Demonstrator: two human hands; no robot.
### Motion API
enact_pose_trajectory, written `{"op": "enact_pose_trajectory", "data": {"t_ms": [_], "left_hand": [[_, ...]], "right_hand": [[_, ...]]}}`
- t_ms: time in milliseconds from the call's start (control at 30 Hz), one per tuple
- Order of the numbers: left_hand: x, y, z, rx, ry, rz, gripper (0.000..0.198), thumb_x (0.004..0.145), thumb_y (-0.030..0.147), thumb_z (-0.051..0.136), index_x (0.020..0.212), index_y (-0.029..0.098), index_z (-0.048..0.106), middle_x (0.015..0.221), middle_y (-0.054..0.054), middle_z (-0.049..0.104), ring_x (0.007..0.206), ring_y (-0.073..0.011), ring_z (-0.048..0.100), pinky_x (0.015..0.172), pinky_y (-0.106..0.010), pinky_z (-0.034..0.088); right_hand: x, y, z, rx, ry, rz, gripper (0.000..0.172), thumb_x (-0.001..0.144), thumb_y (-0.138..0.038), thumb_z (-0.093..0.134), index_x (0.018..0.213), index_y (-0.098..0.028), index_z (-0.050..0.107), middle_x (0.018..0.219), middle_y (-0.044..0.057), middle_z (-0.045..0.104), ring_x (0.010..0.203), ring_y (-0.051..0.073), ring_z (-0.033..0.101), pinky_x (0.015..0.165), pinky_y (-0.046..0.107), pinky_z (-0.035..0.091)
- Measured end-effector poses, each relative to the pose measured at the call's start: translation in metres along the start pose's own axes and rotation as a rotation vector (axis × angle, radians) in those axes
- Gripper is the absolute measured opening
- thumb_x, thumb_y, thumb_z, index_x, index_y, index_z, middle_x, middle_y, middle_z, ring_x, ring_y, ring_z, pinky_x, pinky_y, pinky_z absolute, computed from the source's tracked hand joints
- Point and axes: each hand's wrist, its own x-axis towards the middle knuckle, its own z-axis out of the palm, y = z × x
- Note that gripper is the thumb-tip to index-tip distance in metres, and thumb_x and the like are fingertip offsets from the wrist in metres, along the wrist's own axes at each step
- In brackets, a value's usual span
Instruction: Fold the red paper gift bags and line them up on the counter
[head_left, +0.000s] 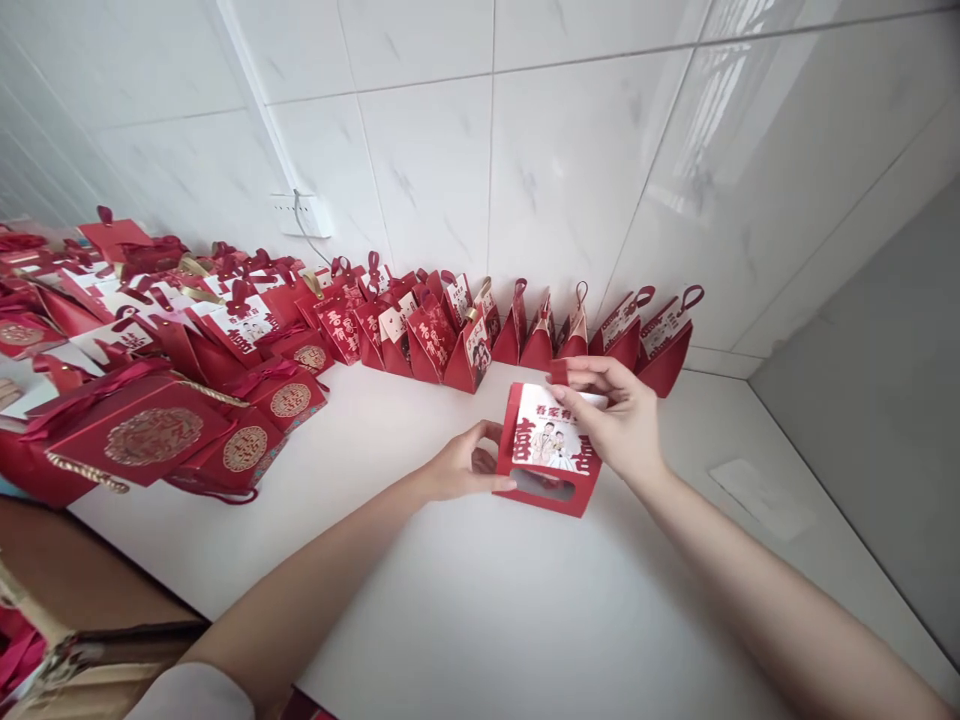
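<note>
A red paper gift box [546, 430] stands on the white table in front of me, with a white printed panel of a cartoon couple and an oval window low on its front. My left hand [466, 465] grips its left side, thumb at the lower front corner and the other fingers curled beside and behind it. At the top, my right hand [621, 415] pinches a dark red ribbon [559, 374] between thumb and fingers. That hand covers the box's upper right corner. What lies inside the box is hidden.
Several red gift boxes [664, 345] with ribbon loops line the tiled wall. More boxes [154, 430] crowd the left of the white table [480, 600]. An open cardboard carton [90, 570] sits at lower left. A socket [300, 215] with a cable is on the wall.
</note>
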Motion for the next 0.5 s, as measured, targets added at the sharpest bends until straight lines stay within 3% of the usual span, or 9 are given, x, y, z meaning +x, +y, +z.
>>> {"op": "enact_pose_trajectory", "data": {"t_ms": [67,133,267,367,433,500], "left_hand": [[0.001,-0.001,0.0,-0.004,-0.037,-0.032,0.067,0.066,0.036,0.081,0.124,0.02,0.052,0.118,-0.011,0.063,0.09,-0.0242,0.067,0.075,-0.037,0.054],[0.005,-0.005,-0.005,-0.04,0.015,-0.052,0.062,0.068,0.038,0.079,0.12,0.019,0.054,0.116,-0.011,0.064,0.091,-0.0243,0.067,0.076,-0.037,0.054],[0.012,-0.012,-0.019,-0.05,0.264,-0.045,0.043,0.073,0.047,0.072,0.101,0.017,0.058,0.107,-0.008,0.065,0.087,-0.0222,0.067,0.068,-0.031,0.053],[0.013,-0.014,-0.023,-0.054,0.339,-0.043,0.041,0.075,0.049,0.07,0.097,0.017,0.057,0.107,-0.007,0.064,0.086,-0.0208,0.066,0.064,-0.029,0.053],[0.013,-0.011,-0.022,-0.137,0.35,-0.006,0.042,0.072,0.045,0.075,0.1,0.017,0.057,0.111,-0.007,0.064,0.088,-0.0203,0.067,0.068,-0.029,0.055],[0.013,-0.004,-0.019,-0.33,0.398,0.041,0.045,0.073,0.045,0.075,0.106,0.018,0.058,0.113,-0.007,0.065,0.091,-0.0201,0.067,0.073,-0.029,0.056]], "right_hand": [[-0.001,0.003,0.003,0.053,-0.009,-0.023,0.037,0.079,-0.037,0.072,0.11,-0.022,0.059,0.106,0.007,0.069,0.089,0.018,0.066,0.081,0.032,0.054],[-0.001,0.016,0.006,0.126,0.008,0.012,0.04,0.082,-0.04,0.068,0.114,-0.023,0.054,0.117,0.008,0.066,0.096,0.018,0.065,0.086,0.034,0.052],[-0.005,0.055,0.017,0.252,0.003,0.266,0.044,0.084,-0.053,0.061,0.114,-0.022,0.052,0.117,0.008,0.066,0.101,0.021,0.064,0.088,0.036,0.051],[-0.017,0.073,0.03,0.346,-0.158,0.444,0.056,0.088,-0.066,0.041,0.121,-0.021,0.055,0.12,0.009,0.066,0.105,0.023,0.064,0.088,0.037,0.051],[-0.026,0.079,0.036,0.401,-0.229,0.444,0.064,0.09,-0.069,0.029,0.127,-0.022,0.053,0.127,0.009,0.062,0.111,0.024,0.061,0.09,0.037,0.05],[-0.03,0.083,0.038,0.409,-0.199,0.412,0.066,0.09,-0.07,0.025,0.128,-0.023,0.051,0.133,0.009,0.058,0.117,0.023,0.058,0.091,0.036,0.049]]}}
